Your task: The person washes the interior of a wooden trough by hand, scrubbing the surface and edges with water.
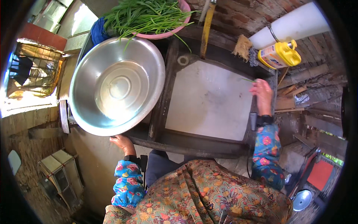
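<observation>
Left hand (pixel 121 143) grips near rim of steel basin (pixel 117 84), fingertips hidden beneath it. Basin holds shallow water, rests tilted on dark wooden frame (pixel 164 93). Right hand (pixel 262 95) curled at white slab (pixel 209 100) far edge, possibly pinching green leaf (pixel 248 80); grip unclear. Pink bowl (pixel 164 34) of greens cut off at top. Brick wall (pixel 246 15) behind.

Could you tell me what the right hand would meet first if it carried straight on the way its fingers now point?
Probably the thin green stalk just past the right hand, lying at the pale slab's far edge. Beyond it sit the straw brush and yellow jug, though depth is unclear.
</observation>
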